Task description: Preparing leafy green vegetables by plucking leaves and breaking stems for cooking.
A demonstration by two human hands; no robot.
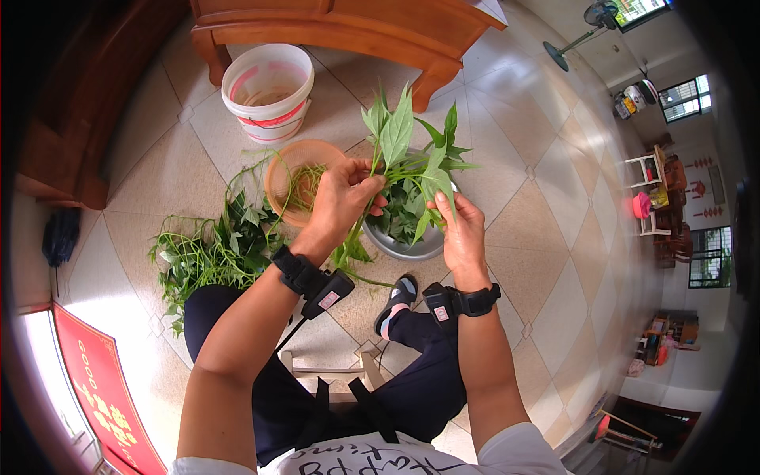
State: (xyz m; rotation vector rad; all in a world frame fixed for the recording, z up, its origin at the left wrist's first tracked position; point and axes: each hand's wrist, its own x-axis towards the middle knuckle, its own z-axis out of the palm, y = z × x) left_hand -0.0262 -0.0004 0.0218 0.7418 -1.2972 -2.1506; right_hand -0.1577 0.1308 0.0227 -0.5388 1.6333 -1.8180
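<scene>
My left hand (347, 193) pinches the stems of a leafy green vine sprig (396, 133) between thumb and fingers. Close to its right, my right hand (460, 228) has its thumb and fingers on a leaf of the same greens. Beneath both hands, a grey metal basin (409, 252) on the floor holds loose green leaves (404, 211). An orange plastic basket (276, 178) with thin green stems (309, 181) stands left of the basin, partly behind my left hand. Further left lies a heap of leafy vines (208, 249) on the tiles.
A white bucket (267, 113) with a red band stands beyond the basket, by a wooden cabinet (350, 24). My shoe (405, 291) is just below the basin. A black folded umbrella (59, 237) is at the far left, a standing fan (576, 38) at the upper right.
</scene>
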